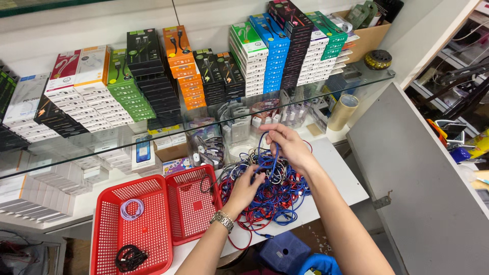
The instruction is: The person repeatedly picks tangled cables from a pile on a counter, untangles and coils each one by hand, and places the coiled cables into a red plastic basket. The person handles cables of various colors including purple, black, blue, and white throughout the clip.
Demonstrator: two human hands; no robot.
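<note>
A tangled heap of blue, red, black and white cables (pixel 285 196) lies on the white counter (pixel 336 170). My right hand (pixel 286 143) pinches a blue cable (pixel 275 162) and lifts a loop of it above the heap. On the heap's near left side my left hand (pixel 246 187), with a metal watch on the wrist, presses down among the cables. Its fingers curl over the wires. Two red mesh baskets stand to the left: the large basket (pixel 104 234) holds a coiled pale purple cable (pixel 132 209) and a coiled black cable (pixel 130 257). The smaller basket (pixel 189 203) looks empty.
A glass shelf (pixel 351 81) above the counter carries stacks of boxed cables in several colours. Under it are clear tubs of small parts (pixel 239 132) and a roll of tape (pixel 342 112). A grey panel (pixel 423 178) leans at the right. A blue stool (pixel 283 253) sits below.
</note>
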